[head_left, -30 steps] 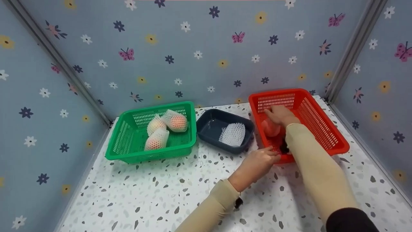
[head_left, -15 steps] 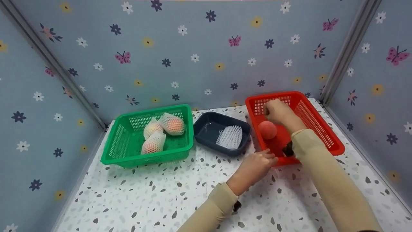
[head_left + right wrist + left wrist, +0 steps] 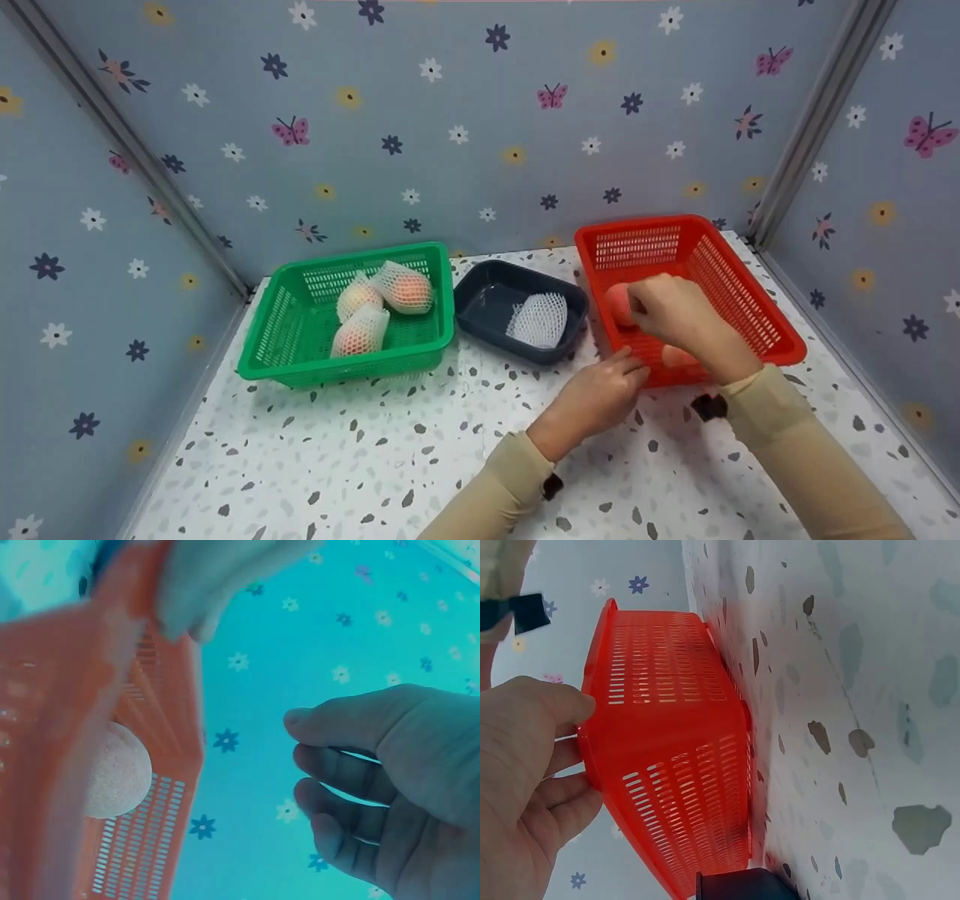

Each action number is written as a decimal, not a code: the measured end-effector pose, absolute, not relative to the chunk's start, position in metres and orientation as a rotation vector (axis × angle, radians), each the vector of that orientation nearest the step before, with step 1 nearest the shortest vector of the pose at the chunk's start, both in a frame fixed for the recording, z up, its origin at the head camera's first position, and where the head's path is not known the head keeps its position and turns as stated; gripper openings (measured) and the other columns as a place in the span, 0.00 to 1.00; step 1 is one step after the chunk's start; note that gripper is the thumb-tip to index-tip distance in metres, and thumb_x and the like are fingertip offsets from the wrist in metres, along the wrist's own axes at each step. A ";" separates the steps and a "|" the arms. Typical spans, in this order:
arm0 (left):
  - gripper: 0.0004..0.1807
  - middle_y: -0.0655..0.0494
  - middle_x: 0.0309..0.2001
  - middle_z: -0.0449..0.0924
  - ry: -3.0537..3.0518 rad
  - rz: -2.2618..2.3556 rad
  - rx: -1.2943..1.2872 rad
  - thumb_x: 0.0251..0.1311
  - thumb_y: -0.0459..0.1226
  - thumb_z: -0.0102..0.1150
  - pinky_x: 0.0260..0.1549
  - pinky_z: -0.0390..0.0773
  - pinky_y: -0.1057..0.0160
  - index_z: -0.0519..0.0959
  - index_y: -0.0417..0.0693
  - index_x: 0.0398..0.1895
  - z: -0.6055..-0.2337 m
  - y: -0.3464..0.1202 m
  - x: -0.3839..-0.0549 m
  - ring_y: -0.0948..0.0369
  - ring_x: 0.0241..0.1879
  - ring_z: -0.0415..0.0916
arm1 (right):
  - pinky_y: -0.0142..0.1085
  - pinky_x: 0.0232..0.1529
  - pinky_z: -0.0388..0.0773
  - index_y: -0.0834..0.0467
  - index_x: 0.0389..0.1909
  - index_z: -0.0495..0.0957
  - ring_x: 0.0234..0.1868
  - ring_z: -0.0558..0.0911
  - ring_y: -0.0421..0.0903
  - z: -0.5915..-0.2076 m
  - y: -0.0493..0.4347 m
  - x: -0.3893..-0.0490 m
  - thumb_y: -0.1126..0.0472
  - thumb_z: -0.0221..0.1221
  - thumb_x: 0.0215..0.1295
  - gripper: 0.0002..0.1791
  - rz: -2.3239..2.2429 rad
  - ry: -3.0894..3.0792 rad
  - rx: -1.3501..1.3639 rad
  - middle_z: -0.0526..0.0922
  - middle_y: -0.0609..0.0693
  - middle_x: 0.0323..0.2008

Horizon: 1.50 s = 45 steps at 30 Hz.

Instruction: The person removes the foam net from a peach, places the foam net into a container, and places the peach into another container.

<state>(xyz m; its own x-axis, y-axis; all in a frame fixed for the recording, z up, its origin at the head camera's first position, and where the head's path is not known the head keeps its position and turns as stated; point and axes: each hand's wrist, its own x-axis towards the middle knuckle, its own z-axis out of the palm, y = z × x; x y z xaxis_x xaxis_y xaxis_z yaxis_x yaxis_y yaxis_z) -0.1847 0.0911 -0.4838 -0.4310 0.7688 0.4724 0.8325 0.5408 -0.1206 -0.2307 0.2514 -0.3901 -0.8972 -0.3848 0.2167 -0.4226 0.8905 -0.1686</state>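
My left hand (image 3: 606,394) grips the near left corner of the red basket (image 3: 750,289), its thumb over the rim and fingers outside in the left wrist view. Inside that basket a pinkish-red round fruit (image 3: 619,304), perhaps a peach, lies by the left wall. A second, paler orange fruit (image 3: 677,356) shows at the near side, partly behind my right wrist. My right hand (image 3: 679,311) hovers over the basket, close to the red fruit. In the right wrist view the fingers (image 3: 337,769) are loosely bent, with nothing between them.
Left of the red basket stands a dark blue tray (image 3: 480,300) holding a white foam net (image 3: 540,321). Further left, a green basket (image 3: 300,360) contains three net-wrapped fruits (image 3: 362,330). Patterned panels (image 3: 450,180) enclose the speckled tabletop (image 3: 360,465) at the back and sides.
My right hand has come nearer and lower from the far side of the red basket. The paler orange fruit has come into view. My left hand keeps its grip on the corner.
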 end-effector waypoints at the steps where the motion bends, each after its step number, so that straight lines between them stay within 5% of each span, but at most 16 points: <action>1: 0.12 0.57 0.48 0.82 -2.287 -0.189 -1.293 0.63 0.37 0.56 0.59 0.67 0.66 0.82 0.49 0.49 -0.484 0.089 -0.185 0.60 0.57 0.75 | 0.38 0.22 0.70 0.54 0.20 0.73 0.20 0.70 0.45 -0.392 0.251 -0.226 0.68 0.63 0.54 0.11 0.312 -2.876 0.630 0.71 0.46 0.16; 4: 0.12 0.58 0.44 0.83 -2.226 -0.249 -1.260 0.62 0.37 0.56 0.54 0.72 0.69 0.83 0.49 0.47 -0.482 0.080 -0.185 0.62 0.48 0.79 | 0.38 0.24 0.72 0.54 0.24 0.75 0.21 0.72 0.45 -0.399 0.251 -0.212 0.67 0.65 0.55 0.08 0.337 -2.859 0.675 0.71 0.45 0.18; 8: 0.09 0.62 0.32 0.82 -2.159 -0.337 -1.166 0.61 0.37 0.55 0.33 0.76 0.73 0.85 0.53 0.38 -0.474 0.064 -0.186 0.66 0.31 0.77 | 0.37 0.28 0.76 0.53 0.29 0.78 0.23 0.74 0.43 -0.408 0.252 -0.198 0.65 0.66 0.55 0.06 0.404 -2.809 0.737 0.74 0.43 0.21; 12: 0.07 0.63 0.29 0.82 -2.151 -0.409 -1.079 0.61 0.38 0.58 0.26 0.76 0.71 0.86 0.53 0.34 -0.462 0.040 -0.189 0.66 0.27 0.78 | 0.35 0.28 0.76 0.52 0.29 0.80 0.24 0.73 0.40 -0.415 0.253 -0.187 0.63 0.67 0.55 0.05 0.446 -2.785 0.792 0.75 0.41 0.22; 19: 0.06 0.59 0.33 0.83 -2.399 -0.561 -0.851 0.61 0.38 0.60 0.27 0.79 0.67 0.86 0.48 0.35 -0.437 -0.025 -0.206 0.62 0.30 0.80 | 0.34 0.31 0.78 0.49 0.29 0.79 0.25 0.73 0.36 -0.423 0.257 -0.170 0.63 0.70 0.54 0.09 0.492 -2.770 0.848 0.73 0.36 0.22; 26: 0.15 0.52 0.45 0.83 -2.774 -0.545 -0.399 0.64 0.44 0.60 0.30 0.80 0.55 0.83 0.47 0.48 -0.407 -0.109 -0.224 0.54 0.37 0.81 | 0.33 0.29 0.76 0.50 0.26 0.80 0.22 0.72 0.33 -0.431 0.262 -0.163 0.63 0.72 0.50 0.10 0.453 -2.637 0.951 0.74 0.35 0.20; 32: 0.22 0.43 0.47 0.79 -2.951 -0.571 -0.089 0.67 0.45 0.55 0.27 0.76 0.51 0.76 0.39 0.56 -0.400 -0.182 -0.252 0.50 0.31 0.77 | 0.35 0.31 0.72 0.49 0.26 0.80 0.22 0.71 0.34 -0.433 0.264 -0.162 0.62 0.73 0.49 0.10 0.435 -2.631 0.954 0.76 0.34 0.20; 35: 0.30 0.36 0.53 0.74 -3.060 -0.589 0.039 0.67 0.47 0.55 0.37 0.76 0.44 0.67 0.35 0.64 -0.403 -0.214 -0.270 0.43 0.42 0.76 | 0.35 0.31 0.70 0.49 0.28 0.81 0.22 0.70 0.34 -0.433 0.263 -0.162 0.62 0.74 0.49 0.11 0.441 -2.630 0.950 0.74 0.33 0.20; 39: 0.46 0.28 0.67 0.56 -3.226 -0.683 0.164 0.65 0.51 0.56 0.55 0.66 0.37 0.48 0.31 0.73 -0.412 -0.248 -0.290 0.35 0.62 0.61 | 0.33 0.31 0.70 0.48 0.32 0.81 0.22 0.69 0.33 -0.434 0.262 -0.160 0.60 0.73 0.51 0.10 0.464 -2.654 0.941 0.73 0.31 0.21; 42: 0.53 0.27 0.69 0.50 -3.298 -0.737 0.213 0.63 0.54 0.58 0.58 0.63 0.37 0.42 0.28 0.73 -0.420 -0.260 -0.297 0.34 0.65 0.56 | 0.33 0.31 0.71 0.47 0.32 0.81 0.23 0.69 0.34 -0.435 0.263 -0.158 0.60 0.72 0.52 0.10 0.476 -2.710 0.913 0.73 0.31 0.21; 45: 0.54 0.28 0.66 0.58 -3.315 -0.782 0.243 0.59 0.59 0.58 0.55 0.67 0.39 0.47 0.29 0.72 -0.426 -0.263 -0.299 0.37 0.62 0.63 | 0.32 0.31 0.75 0.50 0.34 0.80 0.25 0.72 0.35 -0.437 0.264 -0.156 0.63 0.71 0.52 0.11 0.482 -2.739 0.884 0.75 0.34 0.23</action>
<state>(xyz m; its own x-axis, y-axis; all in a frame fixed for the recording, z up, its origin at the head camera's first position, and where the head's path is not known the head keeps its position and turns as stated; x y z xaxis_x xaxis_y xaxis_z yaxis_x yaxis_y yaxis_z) -0.2986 -0.2631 -0.4263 -0.9530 -0.0741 -0.2938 -0.1976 0.8871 0.4172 -0.1561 0.2639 -0.4367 -0.7939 -0.5250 0.3068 -0.5982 0.7649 -0.2391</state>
